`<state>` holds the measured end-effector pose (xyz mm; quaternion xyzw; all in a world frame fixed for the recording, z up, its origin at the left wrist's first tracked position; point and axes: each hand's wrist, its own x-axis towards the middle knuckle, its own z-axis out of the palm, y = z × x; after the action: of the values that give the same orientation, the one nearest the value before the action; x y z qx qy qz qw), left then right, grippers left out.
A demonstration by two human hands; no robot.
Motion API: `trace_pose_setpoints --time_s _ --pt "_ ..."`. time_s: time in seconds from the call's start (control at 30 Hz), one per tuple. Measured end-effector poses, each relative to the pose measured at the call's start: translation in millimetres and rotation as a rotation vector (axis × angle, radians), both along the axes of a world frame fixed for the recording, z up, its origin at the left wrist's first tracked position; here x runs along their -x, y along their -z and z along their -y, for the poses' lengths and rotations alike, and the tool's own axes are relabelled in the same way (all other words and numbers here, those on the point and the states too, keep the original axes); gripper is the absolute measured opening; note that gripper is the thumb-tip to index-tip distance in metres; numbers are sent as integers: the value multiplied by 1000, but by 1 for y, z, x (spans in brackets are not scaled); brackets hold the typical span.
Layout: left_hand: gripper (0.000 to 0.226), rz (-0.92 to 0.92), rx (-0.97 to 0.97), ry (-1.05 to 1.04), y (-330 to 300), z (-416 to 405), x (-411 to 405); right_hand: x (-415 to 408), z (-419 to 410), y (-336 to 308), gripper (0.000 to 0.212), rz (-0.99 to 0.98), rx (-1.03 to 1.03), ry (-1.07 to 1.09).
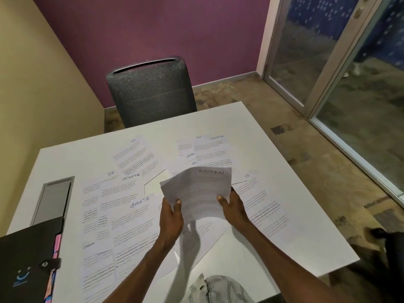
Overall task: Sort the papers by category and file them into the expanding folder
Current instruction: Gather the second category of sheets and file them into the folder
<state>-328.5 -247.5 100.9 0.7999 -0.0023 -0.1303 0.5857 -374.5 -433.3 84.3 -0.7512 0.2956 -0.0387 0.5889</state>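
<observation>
ADMIN papers (196, 193) pinched between both hands, left hand (171, 219), right hand (234, 211)

Folder (26, 259) left of papers (122, 215) on table (273, 149).

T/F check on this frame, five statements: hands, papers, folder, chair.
1. Both hands hold the ADMIN papers. True: left hand and right hand grip the lower edge.
2. The expanding folder lies at the table's right edge. False: it is at the near left.
3. Sheets headed SPORTS lie on the table. True.
4. The chair is tipped over. False: it stands upright behind the table.
5. The held papers lie flat on the table. False: they are lifted above it.
</observation>
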Motion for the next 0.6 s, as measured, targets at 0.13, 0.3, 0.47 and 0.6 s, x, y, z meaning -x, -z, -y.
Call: trace_pose_setpoints --time_s 0.13,0.3,0.47,0.6 --pt "48 -5 -4 -33 8 -7 3 -1 -2 -3 34 -22 33 -75" --pt "28 2 -13 -124 -5 -13 -22 -10 0 -17 20 -10 71 -162" --pt "39 -59 -1 -145 0 -39 -48 -1 -8 -16 33 -56 42 -312" --pt "19 -153 -3 -218 -6 -59 -45 -3 -23 -12 36 -102 18 -341"
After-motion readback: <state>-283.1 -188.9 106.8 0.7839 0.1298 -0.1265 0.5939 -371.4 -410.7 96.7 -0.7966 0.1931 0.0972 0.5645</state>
